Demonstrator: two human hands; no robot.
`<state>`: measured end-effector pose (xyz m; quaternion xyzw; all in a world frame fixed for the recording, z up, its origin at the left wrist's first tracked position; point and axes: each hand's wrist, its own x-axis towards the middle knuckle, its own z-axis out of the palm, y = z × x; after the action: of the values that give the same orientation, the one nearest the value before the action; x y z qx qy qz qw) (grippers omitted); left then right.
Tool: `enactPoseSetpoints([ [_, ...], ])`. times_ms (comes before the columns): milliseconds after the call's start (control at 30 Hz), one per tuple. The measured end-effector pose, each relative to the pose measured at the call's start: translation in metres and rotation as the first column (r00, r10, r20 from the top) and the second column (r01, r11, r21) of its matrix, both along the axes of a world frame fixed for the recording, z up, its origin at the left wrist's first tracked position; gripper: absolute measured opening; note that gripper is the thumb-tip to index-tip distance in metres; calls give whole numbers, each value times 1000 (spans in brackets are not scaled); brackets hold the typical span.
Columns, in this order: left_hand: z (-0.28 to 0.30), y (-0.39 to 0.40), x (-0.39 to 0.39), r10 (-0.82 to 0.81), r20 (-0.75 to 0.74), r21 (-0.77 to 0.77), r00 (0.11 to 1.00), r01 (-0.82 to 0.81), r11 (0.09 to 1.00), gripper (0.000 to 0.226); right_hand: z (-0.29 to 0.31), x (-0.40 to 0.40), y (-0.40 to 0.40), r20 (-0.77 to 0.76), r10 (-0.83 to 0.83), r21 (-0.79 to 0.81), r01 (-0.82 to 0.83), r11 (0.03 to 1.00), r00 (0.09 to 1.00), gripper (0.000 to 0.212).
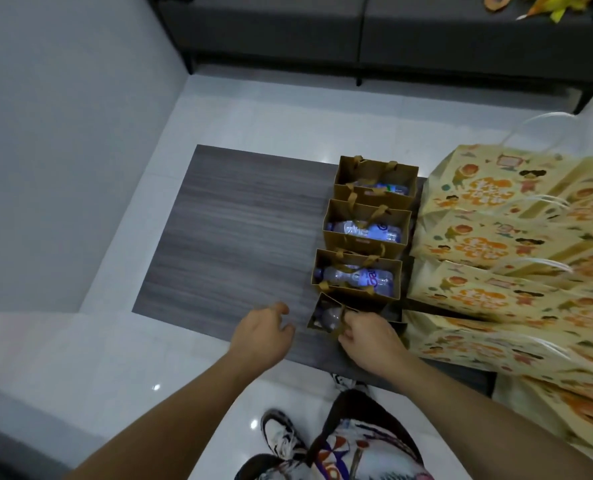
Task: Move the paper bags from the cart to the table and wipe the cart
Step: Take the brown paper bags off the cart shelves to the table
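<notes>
Fingers of my right hand point(364, 336) pinch the handle of the nearest small brown paper bag point(326, 315) on the surface point(236, 230); my left hand point(263, 330) hovers loosely curled, empty. Its bottle point(326, 318) could tip the bag if I let go carelessly.

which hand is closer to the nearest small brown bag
Right. The right hand pinches the handle of the nearest small brown bag; the left hand hovers beside it, not touching.

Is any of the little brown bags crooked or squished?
Yes. The nearest small brown bag, at the table's front edge, sits turned out of line and looks squeezed where the right hand pinches its handle. The other three stand straight in a row. The left hand holds nothing.
</notes>
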<state>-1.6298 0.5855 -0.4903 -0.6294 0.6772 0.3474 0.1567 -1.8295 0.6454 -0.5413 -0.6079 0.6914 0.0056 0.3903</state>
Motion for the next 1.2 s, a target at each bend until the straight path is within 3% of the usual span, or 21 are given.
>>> enactPoseSetpoints([
  [233, -13, 15, -1, 117, 11, 56, 993, -118, 991, 41, -31, -2, -17, -78, 117, 109, -108, 988, 990, 37],
  [333, -16, 26, 4, 179, 28, 70, 983, -180, 981, 41, -36, 2, -23, -147, 160, 133, -140, 981, 976, 37],
  [467, -8, 44, 16, 288, 10, 53, 958, -288, 956, 41, -23, 21, -34, -229, 259, 5, -265, 964, 938, 31],
  [667, 29, 80, 56, 475, -38, -38, 879, -476, 879, 41, 15, 86, -43, -150, 468, -159, -488, 858, 871, 31],
  [833, 66, 153, 108, 676, -52, -143, 735, -676, 723, 41, 54, 166, -6, -67, 688, -250, -680, 690, 723, 41],
  [1000, 100, 281, 157, 848, -76, -271, 525, -829, 489, 42, 104, 247, 86, -82, 885, -363, -841, 401, 458, 45],
  [1200, 125, 485, 184, 986, -116, -398, 119, -915, 63, 40, 157, 326, 245, -186, 981, -448, -894, -31, 59, 44],
])
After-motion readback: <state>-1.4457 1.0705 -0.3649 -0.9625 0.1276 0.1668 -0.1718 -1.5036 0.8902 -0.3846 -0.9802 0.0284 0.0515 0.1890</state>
